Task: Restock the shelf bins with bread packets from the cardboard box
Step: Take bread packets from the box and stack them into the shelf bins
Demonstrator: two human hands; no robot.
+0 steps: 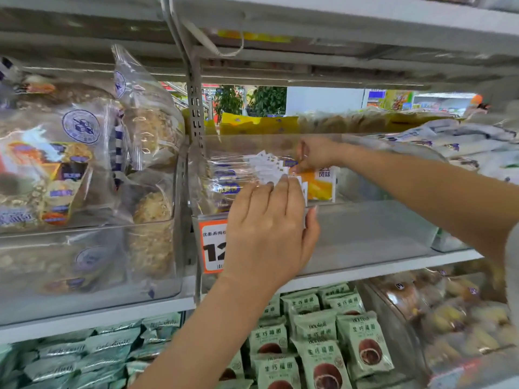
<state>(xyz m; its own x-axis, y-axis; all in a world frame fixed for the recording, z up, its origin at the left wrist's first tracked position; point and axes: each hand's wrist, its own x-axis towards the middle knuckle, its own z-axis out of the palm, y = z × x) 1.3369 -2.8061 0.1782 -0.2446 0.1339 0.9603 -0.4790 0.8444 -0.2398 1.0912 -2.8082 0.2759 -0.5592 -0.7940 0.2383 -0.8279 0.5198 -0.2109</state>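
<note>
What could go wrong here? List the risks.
1. The left hand presses over the clear bin's front edge; leaning harder might tip the bin.
2. The white packets stand upright, steadied by both hands; when the right hand lets go they may topple.
3. The price tag could get knocked off.

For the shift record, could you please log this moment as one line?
step: arranging packets | left hand: fingers on white packets | right hand: pinching orange packet | place: clear bin
</note>
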